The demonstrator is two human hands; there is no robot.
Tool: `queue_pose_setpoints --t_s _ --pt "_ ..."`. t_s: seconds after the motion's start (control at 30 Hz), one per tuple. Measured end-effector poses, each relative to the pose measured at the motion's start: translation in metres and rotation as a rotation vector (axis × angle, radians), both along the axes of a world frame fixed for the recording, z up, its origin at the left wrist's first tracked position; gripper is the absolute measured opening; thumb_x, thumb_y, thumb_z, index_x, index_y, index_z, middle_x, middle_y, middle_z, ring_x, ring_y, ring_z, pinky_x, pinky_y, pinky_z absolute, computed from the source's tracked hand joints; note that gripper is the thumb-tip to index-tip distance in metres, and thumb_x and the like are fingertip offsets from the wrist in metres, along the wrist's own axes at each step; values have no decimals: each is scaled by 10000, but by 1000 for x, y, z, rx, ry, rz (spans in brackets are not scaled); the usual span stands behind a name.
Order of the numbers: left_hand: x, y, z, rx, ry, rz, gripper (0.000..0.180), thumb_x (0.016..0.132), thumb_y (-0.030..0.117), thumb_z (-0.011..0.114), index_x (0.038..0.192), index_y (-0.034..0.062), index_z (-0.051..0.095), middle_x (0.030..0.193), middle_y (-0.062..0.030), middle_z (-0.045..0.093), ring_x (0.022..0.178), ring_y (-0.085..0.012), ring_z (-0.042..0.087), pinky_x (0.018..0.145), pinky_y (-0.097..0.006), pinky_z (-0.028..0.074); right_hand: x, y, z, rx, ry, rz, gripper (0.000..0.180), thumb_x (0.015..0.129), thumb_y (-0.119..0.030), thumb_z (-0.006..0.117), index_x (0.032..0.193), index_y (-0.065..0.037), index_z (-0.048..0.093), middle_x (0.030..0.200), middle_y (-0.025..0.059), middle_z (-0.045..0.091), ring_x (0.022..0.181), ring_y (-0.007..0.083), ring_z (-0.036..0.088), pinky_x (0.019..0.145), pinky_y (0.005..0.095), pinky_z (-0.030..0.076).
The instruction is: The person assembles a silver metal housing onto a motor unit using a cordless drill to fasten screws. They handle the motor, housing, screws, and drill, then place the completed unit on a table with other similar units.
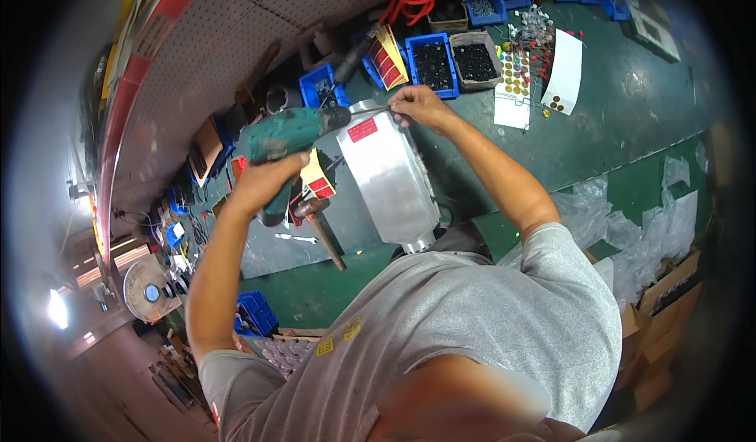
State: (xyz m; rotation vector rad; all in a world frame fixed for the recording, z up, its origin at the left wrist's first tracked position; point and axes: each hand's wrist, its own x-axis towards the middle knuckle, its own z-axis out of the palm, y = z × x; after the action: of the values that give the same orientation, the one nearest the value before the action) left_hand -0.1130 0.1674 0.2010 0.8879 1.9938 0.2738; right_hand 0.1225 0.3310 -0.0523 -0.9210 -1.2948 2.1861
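Observation:
My left hand [264, 180] is wrapped round the grip of a green cordless drill [285, 133]. The drill lies level, its long bit [367, 111] pointing right across the far end of a silver metal housing [392, 186] with a red label. At the bit's tip, the fingers of my right hand [421, 108] are pinched together; whatever they hold there is too small to make out. The housing stretches from the bench toward my body, a round collar [418, 244] at its near end.
Left of the housing lie a hammer [321, 229], a wrench [297, 239] and a sticker sheet [318, 180]. Behind stand a blue bin [454, 87] and a carton [495, 82] of small black parts. Round stickers [515, 76] lie farther right, plastic bags [630, 233] at the right edge.

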Motion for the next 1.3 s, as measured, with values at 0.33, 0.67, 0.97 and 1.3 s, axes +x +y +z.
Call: queue_pose_setpoints --t_s 0.33,0.67,0.97,1.3 --pt "21 87 19 71 25 -335 304 805 221 763 1052 50 709 860 -20 670 779 -99 589 741 -284 490 -15 20 -34 118 -116 78 264 861 30 557 1036 5 754 827 82 698 654 139 614 596 268 509" --pt "16 110 5 74 8 -477 324 810 169 743 1099 29 694 856 -44 683 766 -106 607 745 -283 509 -14 26 -46 98 -160 141 228 847 -29 600 1001 -9 767 798 76 696 679 128 623 632 274 518" --pt "39 135 15 89 72 -677 365 787 99 731 1134 5 670 948 -82 718 852 -140 645 828 -315 532 -99 78 -46 654 -506 619 740 839 -641 570 1136 22 708 1138 246 690 1038 342 675 897 409 512" --pt "49 136 20 -43 99 -668 367 794 53 712 1154 14 655 965 -41 678 870 -124 594 841 -310 521 -107 71 -33 546 -399 768 727 818 -599 651 1189 26 677 1165 164 689 1003 276 660 891 416 501"
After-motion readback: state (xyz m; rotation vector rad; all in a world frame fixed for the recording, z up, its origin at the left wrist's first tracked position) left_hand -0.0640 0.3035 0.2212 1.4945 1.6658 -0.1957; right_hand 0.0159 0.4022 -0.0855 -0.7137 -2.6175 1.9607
